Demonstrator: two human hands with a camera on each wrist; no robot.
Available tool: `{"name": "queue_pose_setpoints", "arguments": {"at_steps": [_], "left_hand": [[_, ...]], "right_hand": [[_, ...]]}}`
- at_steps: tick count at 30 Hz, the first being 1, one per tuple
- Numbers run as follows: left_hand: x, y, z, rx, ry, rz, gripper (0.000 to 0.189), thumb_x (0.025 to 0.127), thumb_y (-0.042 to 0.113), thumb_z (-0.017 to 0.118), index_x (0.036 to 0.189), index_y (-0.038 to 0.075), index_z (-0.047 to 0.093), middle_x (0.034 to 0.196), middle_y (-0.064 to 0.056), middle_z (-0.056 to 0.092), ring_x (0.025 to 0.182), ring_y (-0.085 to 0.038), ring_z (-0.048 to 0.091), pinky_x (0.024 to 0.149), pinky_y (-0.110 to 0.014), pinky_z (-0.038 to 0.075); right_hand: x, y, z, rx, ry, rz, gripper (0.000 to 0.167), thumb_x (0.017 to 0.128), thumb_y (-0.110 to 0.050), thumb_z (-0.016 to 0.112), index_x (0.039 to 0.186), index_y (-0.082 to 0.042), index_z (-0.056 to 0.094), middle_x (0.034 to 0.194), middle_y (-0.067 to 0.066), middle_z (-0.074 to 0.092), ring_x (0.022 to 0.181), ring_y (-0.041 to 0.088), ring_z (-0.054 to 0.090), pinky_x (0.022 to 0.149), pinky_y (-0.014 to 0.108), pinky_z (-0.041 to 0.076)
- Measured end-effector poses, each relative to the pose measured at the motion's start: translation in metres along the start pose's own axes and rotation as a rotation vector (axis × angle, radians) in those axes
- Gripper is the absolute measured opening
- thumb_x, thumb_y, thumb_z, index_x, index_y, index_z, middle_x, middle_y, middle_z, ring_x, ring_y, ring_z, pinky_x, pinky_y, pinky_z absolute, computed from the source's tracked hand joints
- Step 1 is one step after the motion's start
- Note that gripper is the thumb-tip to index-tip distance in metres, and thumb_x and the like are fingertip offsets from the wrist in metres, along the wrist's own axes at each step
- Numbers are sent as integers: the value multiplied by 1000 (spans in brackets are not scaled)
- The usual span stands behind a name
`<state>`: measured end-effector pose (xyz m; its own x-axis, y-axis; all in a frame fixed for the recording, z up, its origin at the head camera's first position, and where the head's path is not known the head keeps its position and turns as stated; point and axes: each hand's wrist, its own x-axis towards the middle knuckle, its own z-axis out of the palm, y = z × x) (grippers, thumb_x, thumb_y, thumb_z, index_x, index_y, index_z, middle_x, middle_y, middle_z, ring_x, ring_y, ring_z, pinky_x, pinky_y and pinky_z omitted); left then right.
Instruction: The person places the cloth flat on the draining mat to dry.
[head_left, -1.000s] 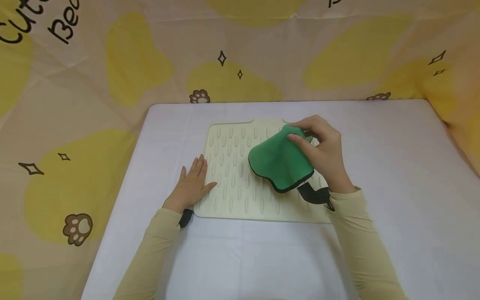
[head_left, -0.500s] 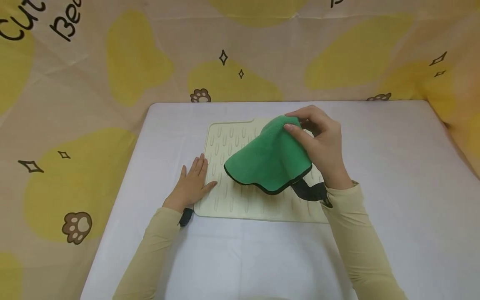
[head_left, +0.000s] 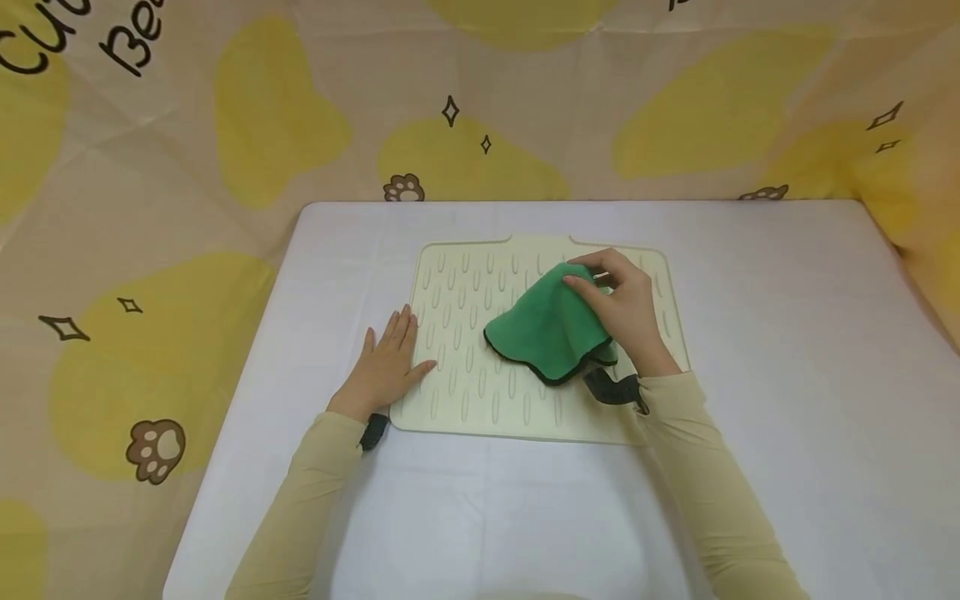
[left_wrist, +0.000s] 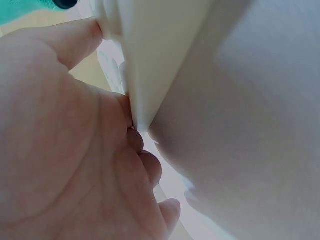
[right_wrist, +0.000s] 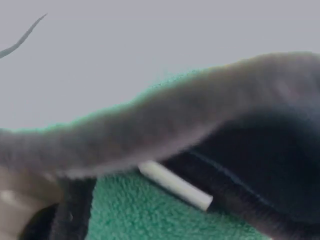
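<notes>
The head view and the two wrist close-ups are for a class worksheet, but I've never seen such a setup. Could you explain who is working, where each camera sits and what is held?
There is no robot here: a person works with two bare hands. The widest picture comes from a camera on the head, looking forward and down. It shows a white table bearing a pale mat. The left hand rests at the mat's left edge. The right hand pinches a green cloth with a dark hem over the mat.

The other two cameras sit on the wrists. The left one shows that palm close up; the right one shows blurry, fuzzy cloth and a small white strip, perhaps a label.
</notes>
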<state>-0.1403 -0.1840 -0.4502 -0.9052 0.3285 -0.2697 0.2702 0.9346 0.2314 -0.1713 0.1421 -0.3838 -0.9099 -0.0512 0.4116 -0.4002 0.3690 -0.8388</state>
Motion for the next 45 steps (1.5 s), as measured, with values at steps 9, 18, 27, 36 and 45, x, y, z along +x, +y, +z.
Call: {"name": "queue_pose_setpoints", "arguments": {"at_steps": [9, 18, 27, 36, 45], "left_hand": [[-1, 1, -3, -6, 5, 2, 80, 98, 46, 41, 147, -7, 5, 155, -18, -7, 142, -32, -6, 109, -60, 0], [2, -2, 3, 14, 7, 1, 81, 98, 47, 40, 147, -6, 4, 155, -18, -9, 142, -31, -8, 108, -61, -1], [-1, 1, 0, 8, 19, 13, 80, 99, 46, 40, 147, -7, 4, 155, -18, -8, 142, -32, -7, 108, -61, -1], [0, 0, 1, 9, 8, -2, 80, 99, 46, 40, 148, -5, 4, 155, -18, -8, 142, -31, -7, 109, -59, -1], [1, -1, 3, -19, -5, 1, 80, 99, 45, 41, 148, -6, 3, 155, -18, -9, 142, -31, -8, 109, -60, -1]], "right_hand": [[-12, 20, 4, -26, -48, 116, 21, 85, -11, 71, 101, 0, 67, 101, 13, 65, 90, 15, 56, 79, 30, 47], [-21, 33, 12, 21, -90, 211, 24, 85, -11, 72, 104, 2, 66, 109, 18, 64, 103, 26, 57, 91, 36, 43], [-28, 58, 16, 64, -145, 322, 29, 86, -17, 71, 107, 2, 65, 115, 18, 62, 116, 28, 52, 101, 39, 37], [-30, 67, 19, 107, -137, 341, 29, 87, -12, 69, 110, 4, 64, 116, 20, 61, 115, 30, 52, 100, 40, 38], [-31, 70, 20, 98, -138, 327, 27, 86, -15, 70, 107, 2, 65, 114, 17, 61, 114, 27, 53, 100, 38, 39]]}}
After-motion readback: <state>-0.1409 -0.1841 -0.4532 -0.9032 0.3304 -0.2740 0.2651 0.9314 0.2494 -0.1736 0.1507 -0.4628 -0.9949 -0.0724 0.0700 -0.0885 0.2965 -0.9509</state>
